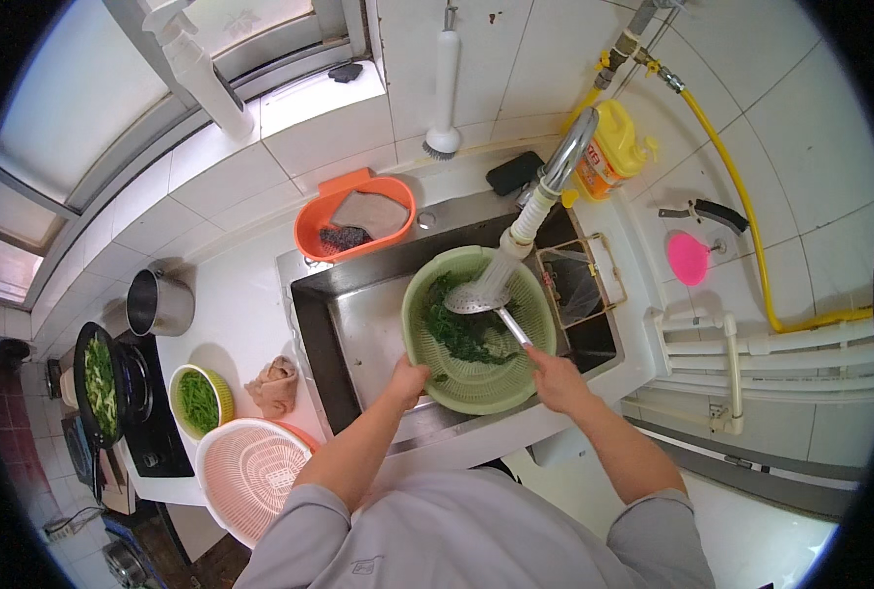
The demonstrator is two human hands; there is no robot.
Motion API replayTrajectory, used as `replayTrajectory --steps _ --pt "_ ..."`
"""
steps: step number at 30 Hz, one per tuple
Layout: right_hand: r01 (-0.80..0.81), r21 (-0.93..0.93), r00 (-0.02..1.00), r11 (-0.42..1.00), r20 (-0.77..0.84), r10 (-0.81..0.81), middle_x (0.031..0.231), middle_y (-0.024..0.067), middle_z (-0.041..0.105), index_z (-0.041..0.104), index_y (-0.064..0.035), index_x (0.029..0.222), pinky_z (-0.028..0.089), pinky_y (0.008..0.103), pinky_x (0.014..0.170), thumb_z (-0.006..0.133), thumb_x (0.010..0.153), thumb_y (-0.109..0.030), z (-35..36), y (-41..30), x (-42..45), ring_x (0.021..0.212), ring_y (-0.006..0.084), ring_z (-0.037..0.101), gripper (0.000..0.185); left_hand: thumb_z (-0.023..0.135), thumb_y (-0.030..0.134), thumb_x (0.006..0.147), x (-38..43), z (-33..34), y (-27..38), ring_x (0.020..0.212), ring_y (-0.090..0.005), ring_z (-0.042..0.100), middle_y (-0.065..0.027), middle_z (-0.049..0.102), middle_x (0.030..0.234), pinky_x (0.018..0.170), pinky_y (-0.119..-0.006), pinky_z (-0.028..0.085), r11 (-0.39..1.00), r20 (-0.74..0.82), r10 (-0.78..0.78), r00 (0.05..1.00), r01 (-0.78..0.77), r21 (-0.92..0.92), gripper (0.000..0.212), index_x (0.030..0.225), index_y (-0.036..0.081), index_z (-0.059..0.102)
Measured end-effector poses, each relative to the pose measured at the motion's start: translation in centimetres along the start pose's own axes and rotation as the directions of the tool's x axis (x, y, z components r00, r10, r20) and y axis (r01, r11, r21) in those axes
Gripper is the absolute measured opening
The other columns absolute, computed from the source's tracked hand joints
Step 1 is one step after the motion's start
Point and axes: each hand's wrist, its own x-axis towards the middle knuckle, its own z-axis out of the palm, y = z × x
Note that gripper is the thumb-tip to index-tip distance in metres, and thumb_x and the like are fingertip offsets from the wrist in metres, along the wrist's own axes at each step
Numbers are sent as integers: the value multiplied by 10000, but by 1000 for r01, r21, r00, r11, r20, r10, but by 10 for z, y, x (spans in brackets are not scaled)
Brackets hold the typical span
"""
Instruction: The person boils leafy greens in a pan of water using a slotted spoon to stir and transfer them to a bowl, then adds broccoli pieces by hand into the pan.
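Observation:
My left hand [409, 381] grips the near-left rim of a green plastic colander [473, 394] over the stainless steel sink [367, 324]. In my right hand [557, 377] is the handle of a metal skimmer ladle [477, 298], whose perforated bowl is inside the colander. Water from the faucet's white flexible spout [523, 224] runs onto the ladle's bowl. Dark green leafy vegetables [455, 331] lie in the colander, partly hidden beneath the ladle. Whether my right hand also touches the colander's rim is hard to see.
A wire rack [588, 283] spans the sink's right side. An orange basket [311, 228] holds cloths behind the sink. Leftward are a pink-white colander [242, 471], a yellow-green basket of cut greens [200, 401], a crumpled cloth [272, 386], a metal pot [172, 305] and a wok of vegetables [100, 383].

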Motion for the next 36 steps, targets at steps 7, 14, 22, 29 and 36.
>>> replayTrajectory --steps 7,14,22,29,36 --pt "28 -18 996 999 91 -27 997 273 628 469 -131 1377 488 480 775 476 887 -114 -19 15 -28 910 422 617 490 474 -45 804 -12 18 15 861 -316 643 -149 605 1027 645 -454 576 998 -92 -50 995 46 -42 414 1215 7 484" --pt "-18 156 1000 988 10 16 1112 263 617 465 -100 1377 483 403 853 519 884 -92 30 -1 20 992 417 607 496 487 -72 790 -6 11 4 915 -334 641 -162 592 1099 677 -467 582 999 -21 -29 999 30 46 496 1269 50 457" --pt "179 -517 948 837 318 -6 891 135 577 413 -319 1408 490 453 672 510 853 -78 -30 7 -28 807 323 630 612 471 -78 763 6 -7 13 869 -322 641 -147 599 1088 658 -455 577 1000 -66 -9 998 9 -1 517 1265 43 457" --pt "284 -505 953 815 245 -180 854 118 547 422 -337 1390 493 442 638 506 854 -61 -17 -3 -24 764 314 625 609 470 -93 763 9 6 18 917 -299 636 -137 609 1104 687 -436 575 994 -41 87 995 -84 73 540 1284 46 454" --pt "171 -523 962 835 274 -25 840 123 583 471 -299 1366 487 464 669 505 898 -133 -74 1 -44 760 313 609 498 478 -88 785 -4 -1 30 923 -305 637 -139 604 1125 666 -441 575 996 -128 77 989 -70 61 521 1288 44 453"
